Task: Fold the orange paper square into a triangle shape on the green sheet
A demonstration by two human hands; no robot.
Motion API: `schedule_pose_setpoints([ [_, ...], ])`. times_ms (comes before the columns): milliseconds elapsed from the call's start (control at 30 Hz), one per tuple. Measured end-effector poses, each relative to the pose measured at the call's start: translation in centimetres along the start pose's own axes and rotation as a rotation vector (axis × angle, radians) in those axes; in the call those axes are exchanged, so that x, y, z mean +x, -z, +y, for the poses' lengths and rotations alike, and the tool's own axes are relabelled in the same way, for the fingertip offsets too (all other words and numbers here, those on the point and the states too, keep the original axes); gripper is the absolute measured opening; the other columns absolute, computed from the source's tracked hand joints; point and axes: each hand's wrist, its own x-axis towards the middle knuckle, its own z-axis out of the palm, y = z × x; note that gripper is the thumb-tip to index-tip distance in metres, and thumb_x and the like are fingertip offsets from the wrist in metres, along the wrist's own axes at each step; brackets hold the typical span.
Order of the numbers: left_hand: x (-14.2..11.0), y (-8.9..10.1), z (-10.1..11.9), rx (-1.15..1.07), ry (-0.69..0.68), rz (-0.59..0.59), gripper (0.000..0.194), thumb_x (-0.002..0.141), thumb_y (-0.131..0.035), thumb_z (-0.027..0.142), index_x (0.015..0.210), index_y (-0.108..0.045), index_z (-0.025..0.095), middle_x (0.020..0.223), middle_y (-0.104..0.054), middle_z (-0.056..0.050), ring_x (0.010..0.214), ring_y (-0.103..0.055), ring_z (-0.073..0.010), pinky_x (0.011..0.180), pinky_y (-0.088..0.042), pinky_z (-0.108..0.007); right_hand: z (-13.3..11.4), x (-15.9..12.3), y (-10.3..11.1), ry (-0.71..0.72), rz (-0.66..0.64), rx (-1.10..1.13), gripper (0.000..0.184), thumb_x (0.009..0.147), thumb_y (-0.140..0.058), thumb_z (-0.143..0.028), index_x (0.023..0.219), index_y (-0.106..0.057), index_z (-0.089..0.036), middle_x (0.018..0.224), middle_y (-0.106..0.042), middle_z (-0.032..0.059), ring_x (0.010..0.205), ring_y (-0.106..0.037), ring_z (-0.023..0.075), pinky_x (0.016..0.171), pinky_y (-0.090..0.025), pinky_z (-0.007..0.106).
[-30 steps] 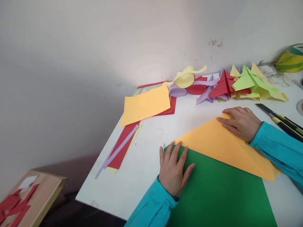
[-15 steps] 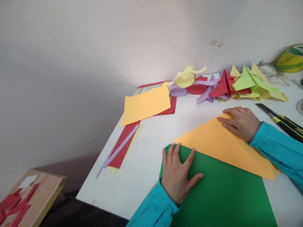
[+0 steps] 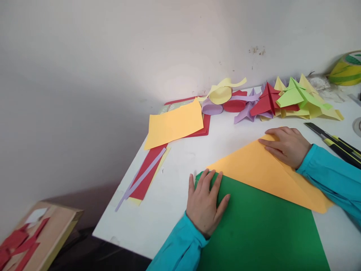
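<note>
A sheet of orange paper (image 3: 262, 171), folded over into a triangular shape, lies across the top edge of a green sheet (image 3: 262, 226). My left hand (image 3: 205, 201) rests palm down near the green sheet's upper left corner, fingers spread, their tips at the orange paper's left point and lower folded edge. On the orange paper's upper corner lies my right hand (image 3: 287, 146), pressing it down with fingers laid flat and slightly bent. The right forearm covers part of the orange paper's right side.
Folded paper planes (image 3: 295, 98) and paper loops (image 3: 220, 96) stand along the wall. A utility knife (image 3: 332, 142) lies right. Orange paper (image 3: 175, 126) and coloured strips (image 3: 146, 177) lie left. Yellow tape (image 3: 345, 71) is at the back right; a cardboard box (image 3: 53, 233) stands below left.
My left hand shifted right along the orange paper's lower edge, then back left to the corner. My right hand and the papers have stayed in place.
</note>
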Motion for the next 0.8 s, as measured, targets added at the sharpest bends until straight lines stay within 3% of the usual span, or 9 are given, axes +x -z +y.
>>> schedule_pose_setpoints([
  [300, -0.1, -0.6, -0.6, 0.042, 0.045, 0.048, 0.053, 0.093, -0.034, 0.043, 0.136, -0.044, 0.012, 0.131, -0.053, -0.016, 0.129, -0.041, -0.0316, 0.112, -0.016, -0.059, 0.1, 0.0, 0.0, 0.004, -0.001, -0.006, 0.037, 0.096, -0.033, -0.04, 0.114, -0.065, -0.037, 0.116, -0.06, 0.0082, 0.1, -0.051, 0.0269, 0.073, -0.035, 0.039],
  [500, 0.1, -0.7, -0.2, 0.101, 0.091, 0.07, 0.062, 0.092, -0.036, 0.049, 0.133, -0.043, 0.003, 0.133, -0.05, -0.021, 0.128, -0.041, -0.0334, 0.111, -0.02, -0.057, 0.1, -0.1, -0.1, 0.006, 0.013, 0.001, 0.038, 0.096, -0.032, -0.04, 0.114, -0.065, -0.036, 0.117, -0.06, 0.0085, 0.1, -0.051, 0.028, 0.073, -0.036, 0.04],
  [800, -0.2, -1.1, -0.2, 0.053, 0.141, 0.098, 0.064, 0.09, -0.04, 0.049, 0.131, -0.043, 0.001, 0.135, -0.04, -0.028, 0.133, -0.031, -0.0384, 0.107, -0.024, -0.062, 0.1, -0.1, 0.1, 0.015, 0.019, -0.012, 0.038, 0.096, -0.033, -0.039, 0.113, -0.066, -0.033, 0.116, -0.06, 0.01, 0.1, -0.052, 0.0277, 0.073, -0.038, 0.041],
])
